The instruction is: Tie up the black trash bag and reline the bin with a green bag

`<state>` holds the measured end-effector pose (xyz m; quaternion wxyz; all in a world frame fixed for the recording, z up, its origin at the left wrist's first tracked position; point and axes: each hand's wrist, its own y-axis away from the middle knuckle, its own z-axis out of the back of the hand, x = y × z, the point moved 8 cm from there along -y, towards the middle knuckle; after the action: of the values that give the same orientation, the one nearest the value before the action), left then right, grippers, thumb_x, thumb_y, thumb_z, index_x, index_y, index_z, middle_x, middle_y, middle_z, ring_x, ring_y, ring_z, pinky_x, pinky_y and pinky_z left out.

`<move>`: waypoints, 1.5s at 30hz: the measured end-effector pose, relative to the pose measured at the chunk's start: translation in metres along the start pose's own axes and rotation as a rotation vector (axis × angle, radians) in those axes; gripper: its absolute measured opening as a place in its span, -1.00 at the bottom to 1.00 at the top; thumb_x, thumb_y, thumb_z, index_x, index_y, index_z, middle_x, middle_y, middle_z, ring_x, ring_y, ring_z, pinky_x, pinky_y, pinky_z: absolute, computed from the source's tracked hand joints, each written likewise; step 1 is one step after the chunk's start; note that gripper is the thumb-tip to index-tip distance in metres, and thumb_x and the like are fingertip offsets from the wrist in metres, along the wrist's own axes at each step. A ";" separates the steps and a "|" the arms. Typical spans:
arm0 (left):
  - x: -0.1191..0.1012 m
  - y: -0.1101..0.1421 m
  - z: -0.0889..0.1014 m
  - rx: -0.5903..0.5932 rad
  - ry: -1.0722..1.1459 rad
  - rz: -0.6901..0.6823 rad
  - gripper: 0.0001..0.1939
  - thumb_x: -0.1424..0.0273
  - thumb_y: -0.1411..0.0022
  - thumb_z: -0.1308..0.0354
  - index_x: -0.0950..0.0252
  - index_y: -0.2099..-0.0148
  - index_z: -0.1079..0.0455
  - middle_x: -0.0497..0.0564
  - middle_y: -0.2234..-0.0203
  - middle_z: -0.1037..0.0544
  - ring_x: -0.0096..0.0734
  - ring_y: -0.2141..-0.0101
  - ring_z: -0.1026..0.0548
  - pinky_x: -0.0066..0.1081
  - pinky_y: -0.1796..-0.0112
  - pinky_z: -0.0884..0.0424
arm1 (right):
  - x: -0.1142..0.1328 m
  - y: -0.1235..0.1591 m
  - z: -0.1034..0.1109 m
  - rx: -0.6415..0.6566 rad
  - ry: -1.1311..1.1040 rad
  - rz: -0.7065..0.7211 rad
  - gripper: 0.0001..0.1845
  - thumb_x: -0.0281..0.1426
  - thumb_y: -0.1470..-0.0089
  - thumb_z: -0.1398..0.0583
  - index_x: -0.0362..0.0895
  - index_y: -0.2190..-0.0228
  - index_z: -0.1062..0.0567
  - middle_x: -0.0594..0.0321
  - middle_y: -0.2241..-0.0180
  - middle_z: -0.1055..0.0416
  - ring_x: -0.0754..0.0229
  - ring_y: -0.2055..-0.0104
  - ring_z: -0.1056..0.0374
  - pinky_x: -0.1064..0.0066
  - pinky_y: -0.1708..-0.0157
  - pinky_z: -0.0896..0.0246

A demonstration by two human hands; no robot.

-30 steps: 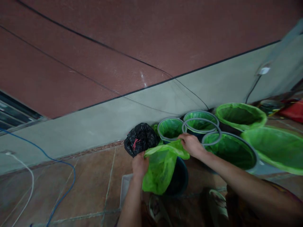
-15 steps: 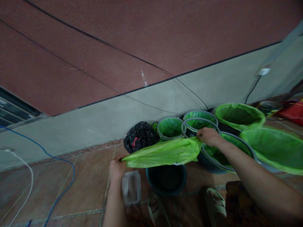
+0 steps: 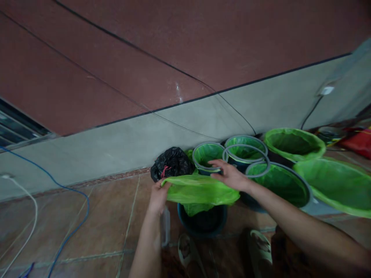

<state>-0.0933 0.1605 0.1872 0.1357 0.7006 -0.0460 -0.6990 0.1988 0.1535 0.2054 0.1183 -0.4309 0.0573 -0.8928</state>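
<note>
A bright green plastic bag (image 3: 199, 190) hangs partly spread over a dark blue bin (image 3: 183, 224), its lower folds dipping in front of the opening. My left hand (image 3: 159, 195) pinches the bag's left end. Above its right part is my right hand (image 3: 230, 175), fingers stretched and apart; whether the fingertips touch the plastic I cannot tell. Behind that hand stands a small bin (image 3: 206, 144) lined with green. A loose grey ring (image 3: 268, 164) lies across the neighbouring lined bins.
A knotted black bag (image 3: 174, 160) leans near the wall. Right of it, several green-lined bins stand close together, among them a large one (image 3: 333, 185). A clear plastic container (image 3: 166, 227) sits behind my left forearm. Blue cable (image 3: 84, 216) crosses the tiled floor at left.
My right hand has let go of the bag's right end and moved left, fingers opening. My left hand has shifted right and slightly up. The bag now sags towards the dark bin.
</note>
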 end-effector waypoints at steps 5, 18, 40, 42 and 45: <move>-0.009 0.020 -0.068 0.298 -0.088 -0.091 -0.73 0.29 0.04 -0.28 0.33 0.27 -0.52 -0.10 0.52 -0.54 -0.51 0.54 -0.43 -0.52 0.46 -0.33 | 0.066 0.006 -0.052 0.141 0.013 0.216 -0.54 -0.41 -0.06 -0.24 -0.15 -0.04 -0.44 0.05 0.00 -0.48 0.03 -0.07 -0.39 0.18 -0.11 -0.25; -0.033 0.015 -0.013 -0.251 -1.142 -0.317 -0.64 0.52 -0.20 -0.02 0.27 0.02 -0.53 0.19 0.14 -0.63 -0.15 0.17 -0.59 -0.32 0.15 -0.42 | -0.001 -0.008 0.047 -0.305 0.162 -0.119 -0.57 -0.59 0.08 -0.07 -0.11 0.24 -0.63 0.23 0.20 -0.63 0.11 0.17 -0.53 0.37 0.08 -0.36; -0.016 0.033 -0.088 0.113 -0.925 -0.583 -0.68 0.54 -0.24 -0.01 0.24 0.05 -0.52 0.04 0.19 -0.63 -0.36 0.16 -0.55 -0.45 0.07 -0.37 | 0.054 -0.002 -0.051 0.122 -0.003 0.072 -0.69 -0.46 -0.11 -0.20 -0.11 0.09 -0.56 0.12 0.13 -0.56 0.11 0.12 -0.48 0.29 0.07 -0.34; -0.012 0.033 -0.089 0.136 -0.994 -0.546 -0.71 0.51 -0.26 -0.04 0.22 0.08 -0.54 0.04 0.23 -0.62 -0.36 0.20 -0.56 -0.46 0.11 -0.38 | 0.049 -0.006 -0.051 0.088 0.155 0.078 -0.74 -0.50 -0.18 -0.11 -0.11 0.27 -0.62 0.14 0.25 -0.59 0.13 0.18 -0.49 0.36 0.11 -0.31; -0.011 0.027 -0.076 0.142 -1.019 -0.508 -0.74 0.47 -0.28 -0.06 0.22 0.10 -0.57 0.05 0.25 -0.62 -0.35 0.22 -0.56 -0.46 0.15 -0.38 | 0.027 -0.013 -0.030 0.056 0.357 -0.004 -0.71 -0.48 -0.20 -0.09 -0.10 0.33 -0.64 0.14 0.26 -0.61 0.13 0.19 -0.51 0.43 0.16 -0.28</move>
<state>-0.0148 0.1466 0.2033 -0.1231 0.2720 0.0173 -0.9542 0.1570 0.1585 0.2102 0.1166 -0.2625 0.0517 -0.9565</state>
